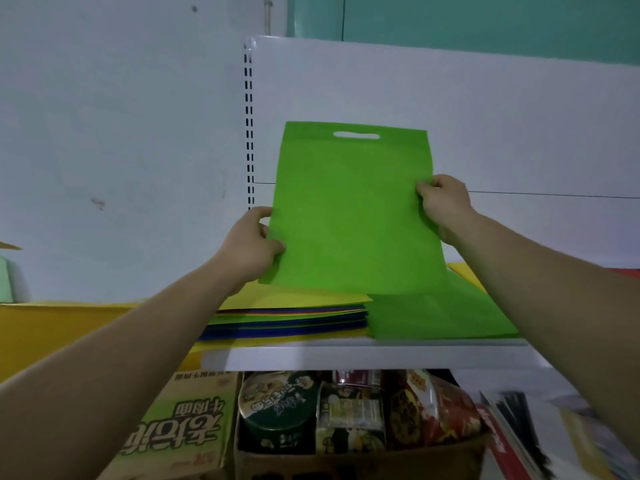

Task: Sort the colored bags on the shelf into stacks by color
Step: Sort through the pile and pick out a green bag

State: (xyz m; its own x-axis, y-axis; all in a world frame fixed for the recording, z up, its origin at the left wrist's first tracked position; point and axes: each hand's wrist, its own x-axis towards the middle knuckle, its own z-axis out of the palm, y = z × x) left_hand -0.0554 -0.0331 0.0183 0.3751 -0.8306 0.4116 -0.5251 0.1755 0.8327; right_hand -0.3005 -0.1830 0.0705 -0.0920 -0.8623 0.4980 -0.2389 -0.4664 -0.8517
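The left hand (254, 242) and the right hand (441, 206) pinch the side edges of the green bag (349, 216); it should probably be lowered flat, edges aligned, on the green stack (440, 317) at lower right.

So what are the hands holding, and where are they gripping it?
A flat green fabric bag, pinched by its side edges: left hand, right hand.

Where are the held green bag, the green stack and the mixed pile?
held green bag (349, 216), head view, middle of its face
green stack (440, 317), head view, top bag
mixed pile (294, 301), head view, yellow top bag
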